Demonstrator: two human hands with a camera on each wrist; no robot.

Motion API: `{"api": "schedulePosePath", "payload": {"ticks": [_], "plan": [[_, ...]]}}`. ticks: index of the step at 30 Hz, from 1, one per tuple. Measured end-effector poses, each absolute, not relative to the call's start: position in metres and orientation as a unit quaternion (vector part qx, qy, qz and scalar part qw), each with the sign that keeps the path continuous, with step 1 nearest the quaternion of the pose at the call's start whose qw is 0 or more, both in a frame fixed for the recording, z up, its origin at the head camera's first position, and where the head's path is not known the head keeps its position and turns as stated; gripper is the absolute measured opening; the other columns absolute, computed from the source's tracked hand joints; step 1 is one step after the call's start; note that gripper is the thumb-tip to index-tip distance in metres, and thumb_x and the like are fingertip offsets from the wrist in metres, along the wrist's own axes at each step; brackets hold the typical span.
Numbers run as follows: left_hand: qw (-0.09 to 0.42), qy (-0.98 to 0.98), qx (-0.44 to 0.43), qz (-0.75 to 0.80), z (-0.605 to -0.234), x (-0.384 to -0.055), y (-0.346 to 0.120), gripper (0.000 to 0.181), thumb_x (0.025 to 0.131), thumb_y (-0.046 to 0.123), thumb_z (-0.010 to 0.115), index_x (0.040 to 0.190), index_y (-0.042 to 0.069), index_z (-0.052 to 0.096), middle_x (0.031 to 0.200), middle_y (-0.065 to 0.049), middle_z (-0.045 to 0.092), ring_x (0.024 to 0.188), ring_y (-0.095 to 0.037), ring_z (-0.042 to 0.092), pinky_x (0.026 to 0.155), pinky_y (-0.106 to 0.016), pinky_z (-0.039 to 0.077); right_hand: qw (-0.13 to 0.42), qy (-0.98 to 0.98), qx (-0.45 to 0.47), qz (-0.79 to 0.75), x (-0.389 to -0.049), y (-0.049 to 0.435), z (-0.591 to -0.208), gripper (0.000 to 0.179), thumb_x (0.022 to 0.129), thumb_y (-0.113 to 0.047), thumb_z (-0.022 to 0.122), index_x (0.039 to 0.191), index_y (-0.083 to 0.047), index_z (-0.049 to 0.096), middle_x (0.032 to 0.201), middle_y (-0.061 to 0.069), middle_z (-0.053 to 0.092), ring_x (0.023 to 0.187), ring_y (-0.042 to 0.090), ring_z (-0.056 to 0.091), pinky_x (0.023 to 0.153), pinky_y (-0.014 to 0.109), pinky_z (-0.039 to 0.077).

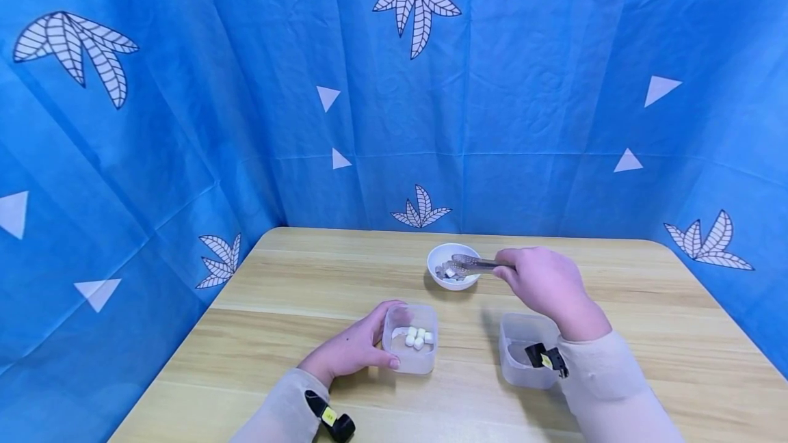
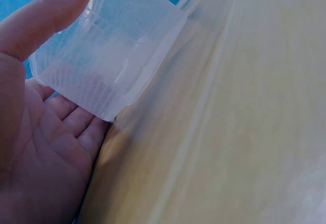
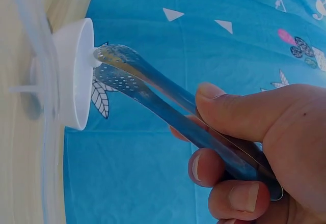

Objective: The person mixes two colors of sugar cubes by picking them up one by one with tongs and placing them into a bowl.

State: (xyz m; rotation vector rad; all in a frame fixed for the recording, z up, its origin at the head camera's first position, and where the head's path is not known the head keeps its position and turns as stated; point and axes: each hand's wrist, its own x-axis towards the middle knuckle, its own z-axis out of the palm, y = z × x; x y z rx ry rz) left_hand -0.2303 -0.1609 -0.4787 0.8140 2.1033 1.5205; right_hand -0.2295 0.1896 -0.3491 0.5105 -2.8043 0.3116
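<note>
My right hand (image 1: 548,284) grips metal tongs (image 1: 470,263) with perforated tips, which reach over a white bowl (image 1: 454,286). In the right wrist view the tongs (image 3: 153,89) are squeezed nearly together, and a small white piece (image 3: 96,57) shows at their tips by the bowl's mouth. Small white and greyish shapes lie inside the bowl. With thumb in front and fingers behind, my left hand (image 1: 353,351) holds a translucent plastic container (image 1: 418,364) on the table. Several small white pieces (image 1: 418,338) are grouped in it.
A second translucent container (image 1: 516,376) stands on the right, below my right forearm and partly hidden by the wrist camera. The wooden table (image 1: 345,279) ends at a blue patterned curtain (image 1: 523,122) behind and at the left.
</note>
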Motion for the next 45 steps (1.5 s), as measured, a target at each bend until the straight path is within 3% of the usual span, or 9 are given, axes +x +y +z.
{"api": "schedulePosePath", "payload": {"ticks": [18,24,27,31,39,45], "plan": [[0.208,0.759,0.288,0.546,-0.479,-0.230,-0.160,0.092,0.083,0.021,0.082,0.156,0.021,0.026,0.151,0.001,0.043,0.142,-0.018,0.038,0.115,-0.025,0.029,0.127,-0.970,0.169,0.121,-0.225,0.191,-0.339,0.008,0.096,-0.031,0.069,0.099,-0.026,0.075,0.072,-0.011,0.059,0.063,0.015,0.050,0.049,0.035,0.037],[0.203,0.757,0.296,0.546,-0.477,-0.230,-0.159,0.094,0.082,0.020,0.082,0.157,0.019,0.026,0.151,0.000,0.043,0.141,-0.019,0.040,0.115,-0.025,0.029,0.143,-0.948,0.248,0.137,-0.218,0.184,-0.336,0.013,0.094,-0.029,0.072,0.105,-0.024,0.077,0.080,-0.016,0.064,0.065,0.009,0.051,0.057,0.033,0.044],[0.203,0.755,0.299,0.547,-0.476,-0.230,-0.159,0.091,0.081,0.019,0.082,0.155,0.023,0.028,0.150,-0.001,0.044,0.140,-0.019,0.041,0.115,-0.027,0.030,0.133,-0.936,0.290,0.147,-0.213,0.177,-0.334,0.017,0.095,-0.029,0.072,0.110,-0.022,0.077,0.091,-0.016,0.069,0.072,0.006,0.057,0.066,0.036,0.051],[0.203,0.760,0.296,0.542,-0.476,-0.230,-0.159,0.089,0.082,0.022,0.082,0.154,0.027,0.029,0.151,0.001,0.044,0.141,-0.019,0.040,0.117,-0.031,0.029,0.114,-0.926,0.329,0.146,-0.206,0.167,-0.335,0.018,0.094,-0.030,0.073,0.110,-0.023,0.077,0.093,-0.017,0.070,0.075,0.004,0.060,0.070,0.037,0.054],[0.204,0.757,0.306,0.540,-0.477,-0.230,-0.160,0.091,0.083,0.028,0.082,0.156,0.023,0.027,0.152,0.003,0.043,0.143,-0.018,0.038,0.118,-0.035,0.028,0.091,-0.926,0.352,0.103,-0.197,0.143,-0.343,0.011,0.089,-0.034,0.077,0.098,-0.027,0.076,0.075,-0.020,0.058,0.060,0.003,0.046,0.051,0.027,0.040],[0.197,0.757,0.317,0.537,-0.477,-0.229,-0.159,0.092,0.084,0.025,0.081,0.157,0.017,0.024,0.151,0.000,0.045,0.140,-0.019,0.042,0.117,-0.031,0.029,0.088,-0.928,0.353,0.079,-0.194,0.125,-0.354,0.010,0.086,-0.037,0.080,0.084,-0.033,0.071,0.067,-0.022,0.050,0.055,0.006,0.043,0.046,0.030,0.035]]}}
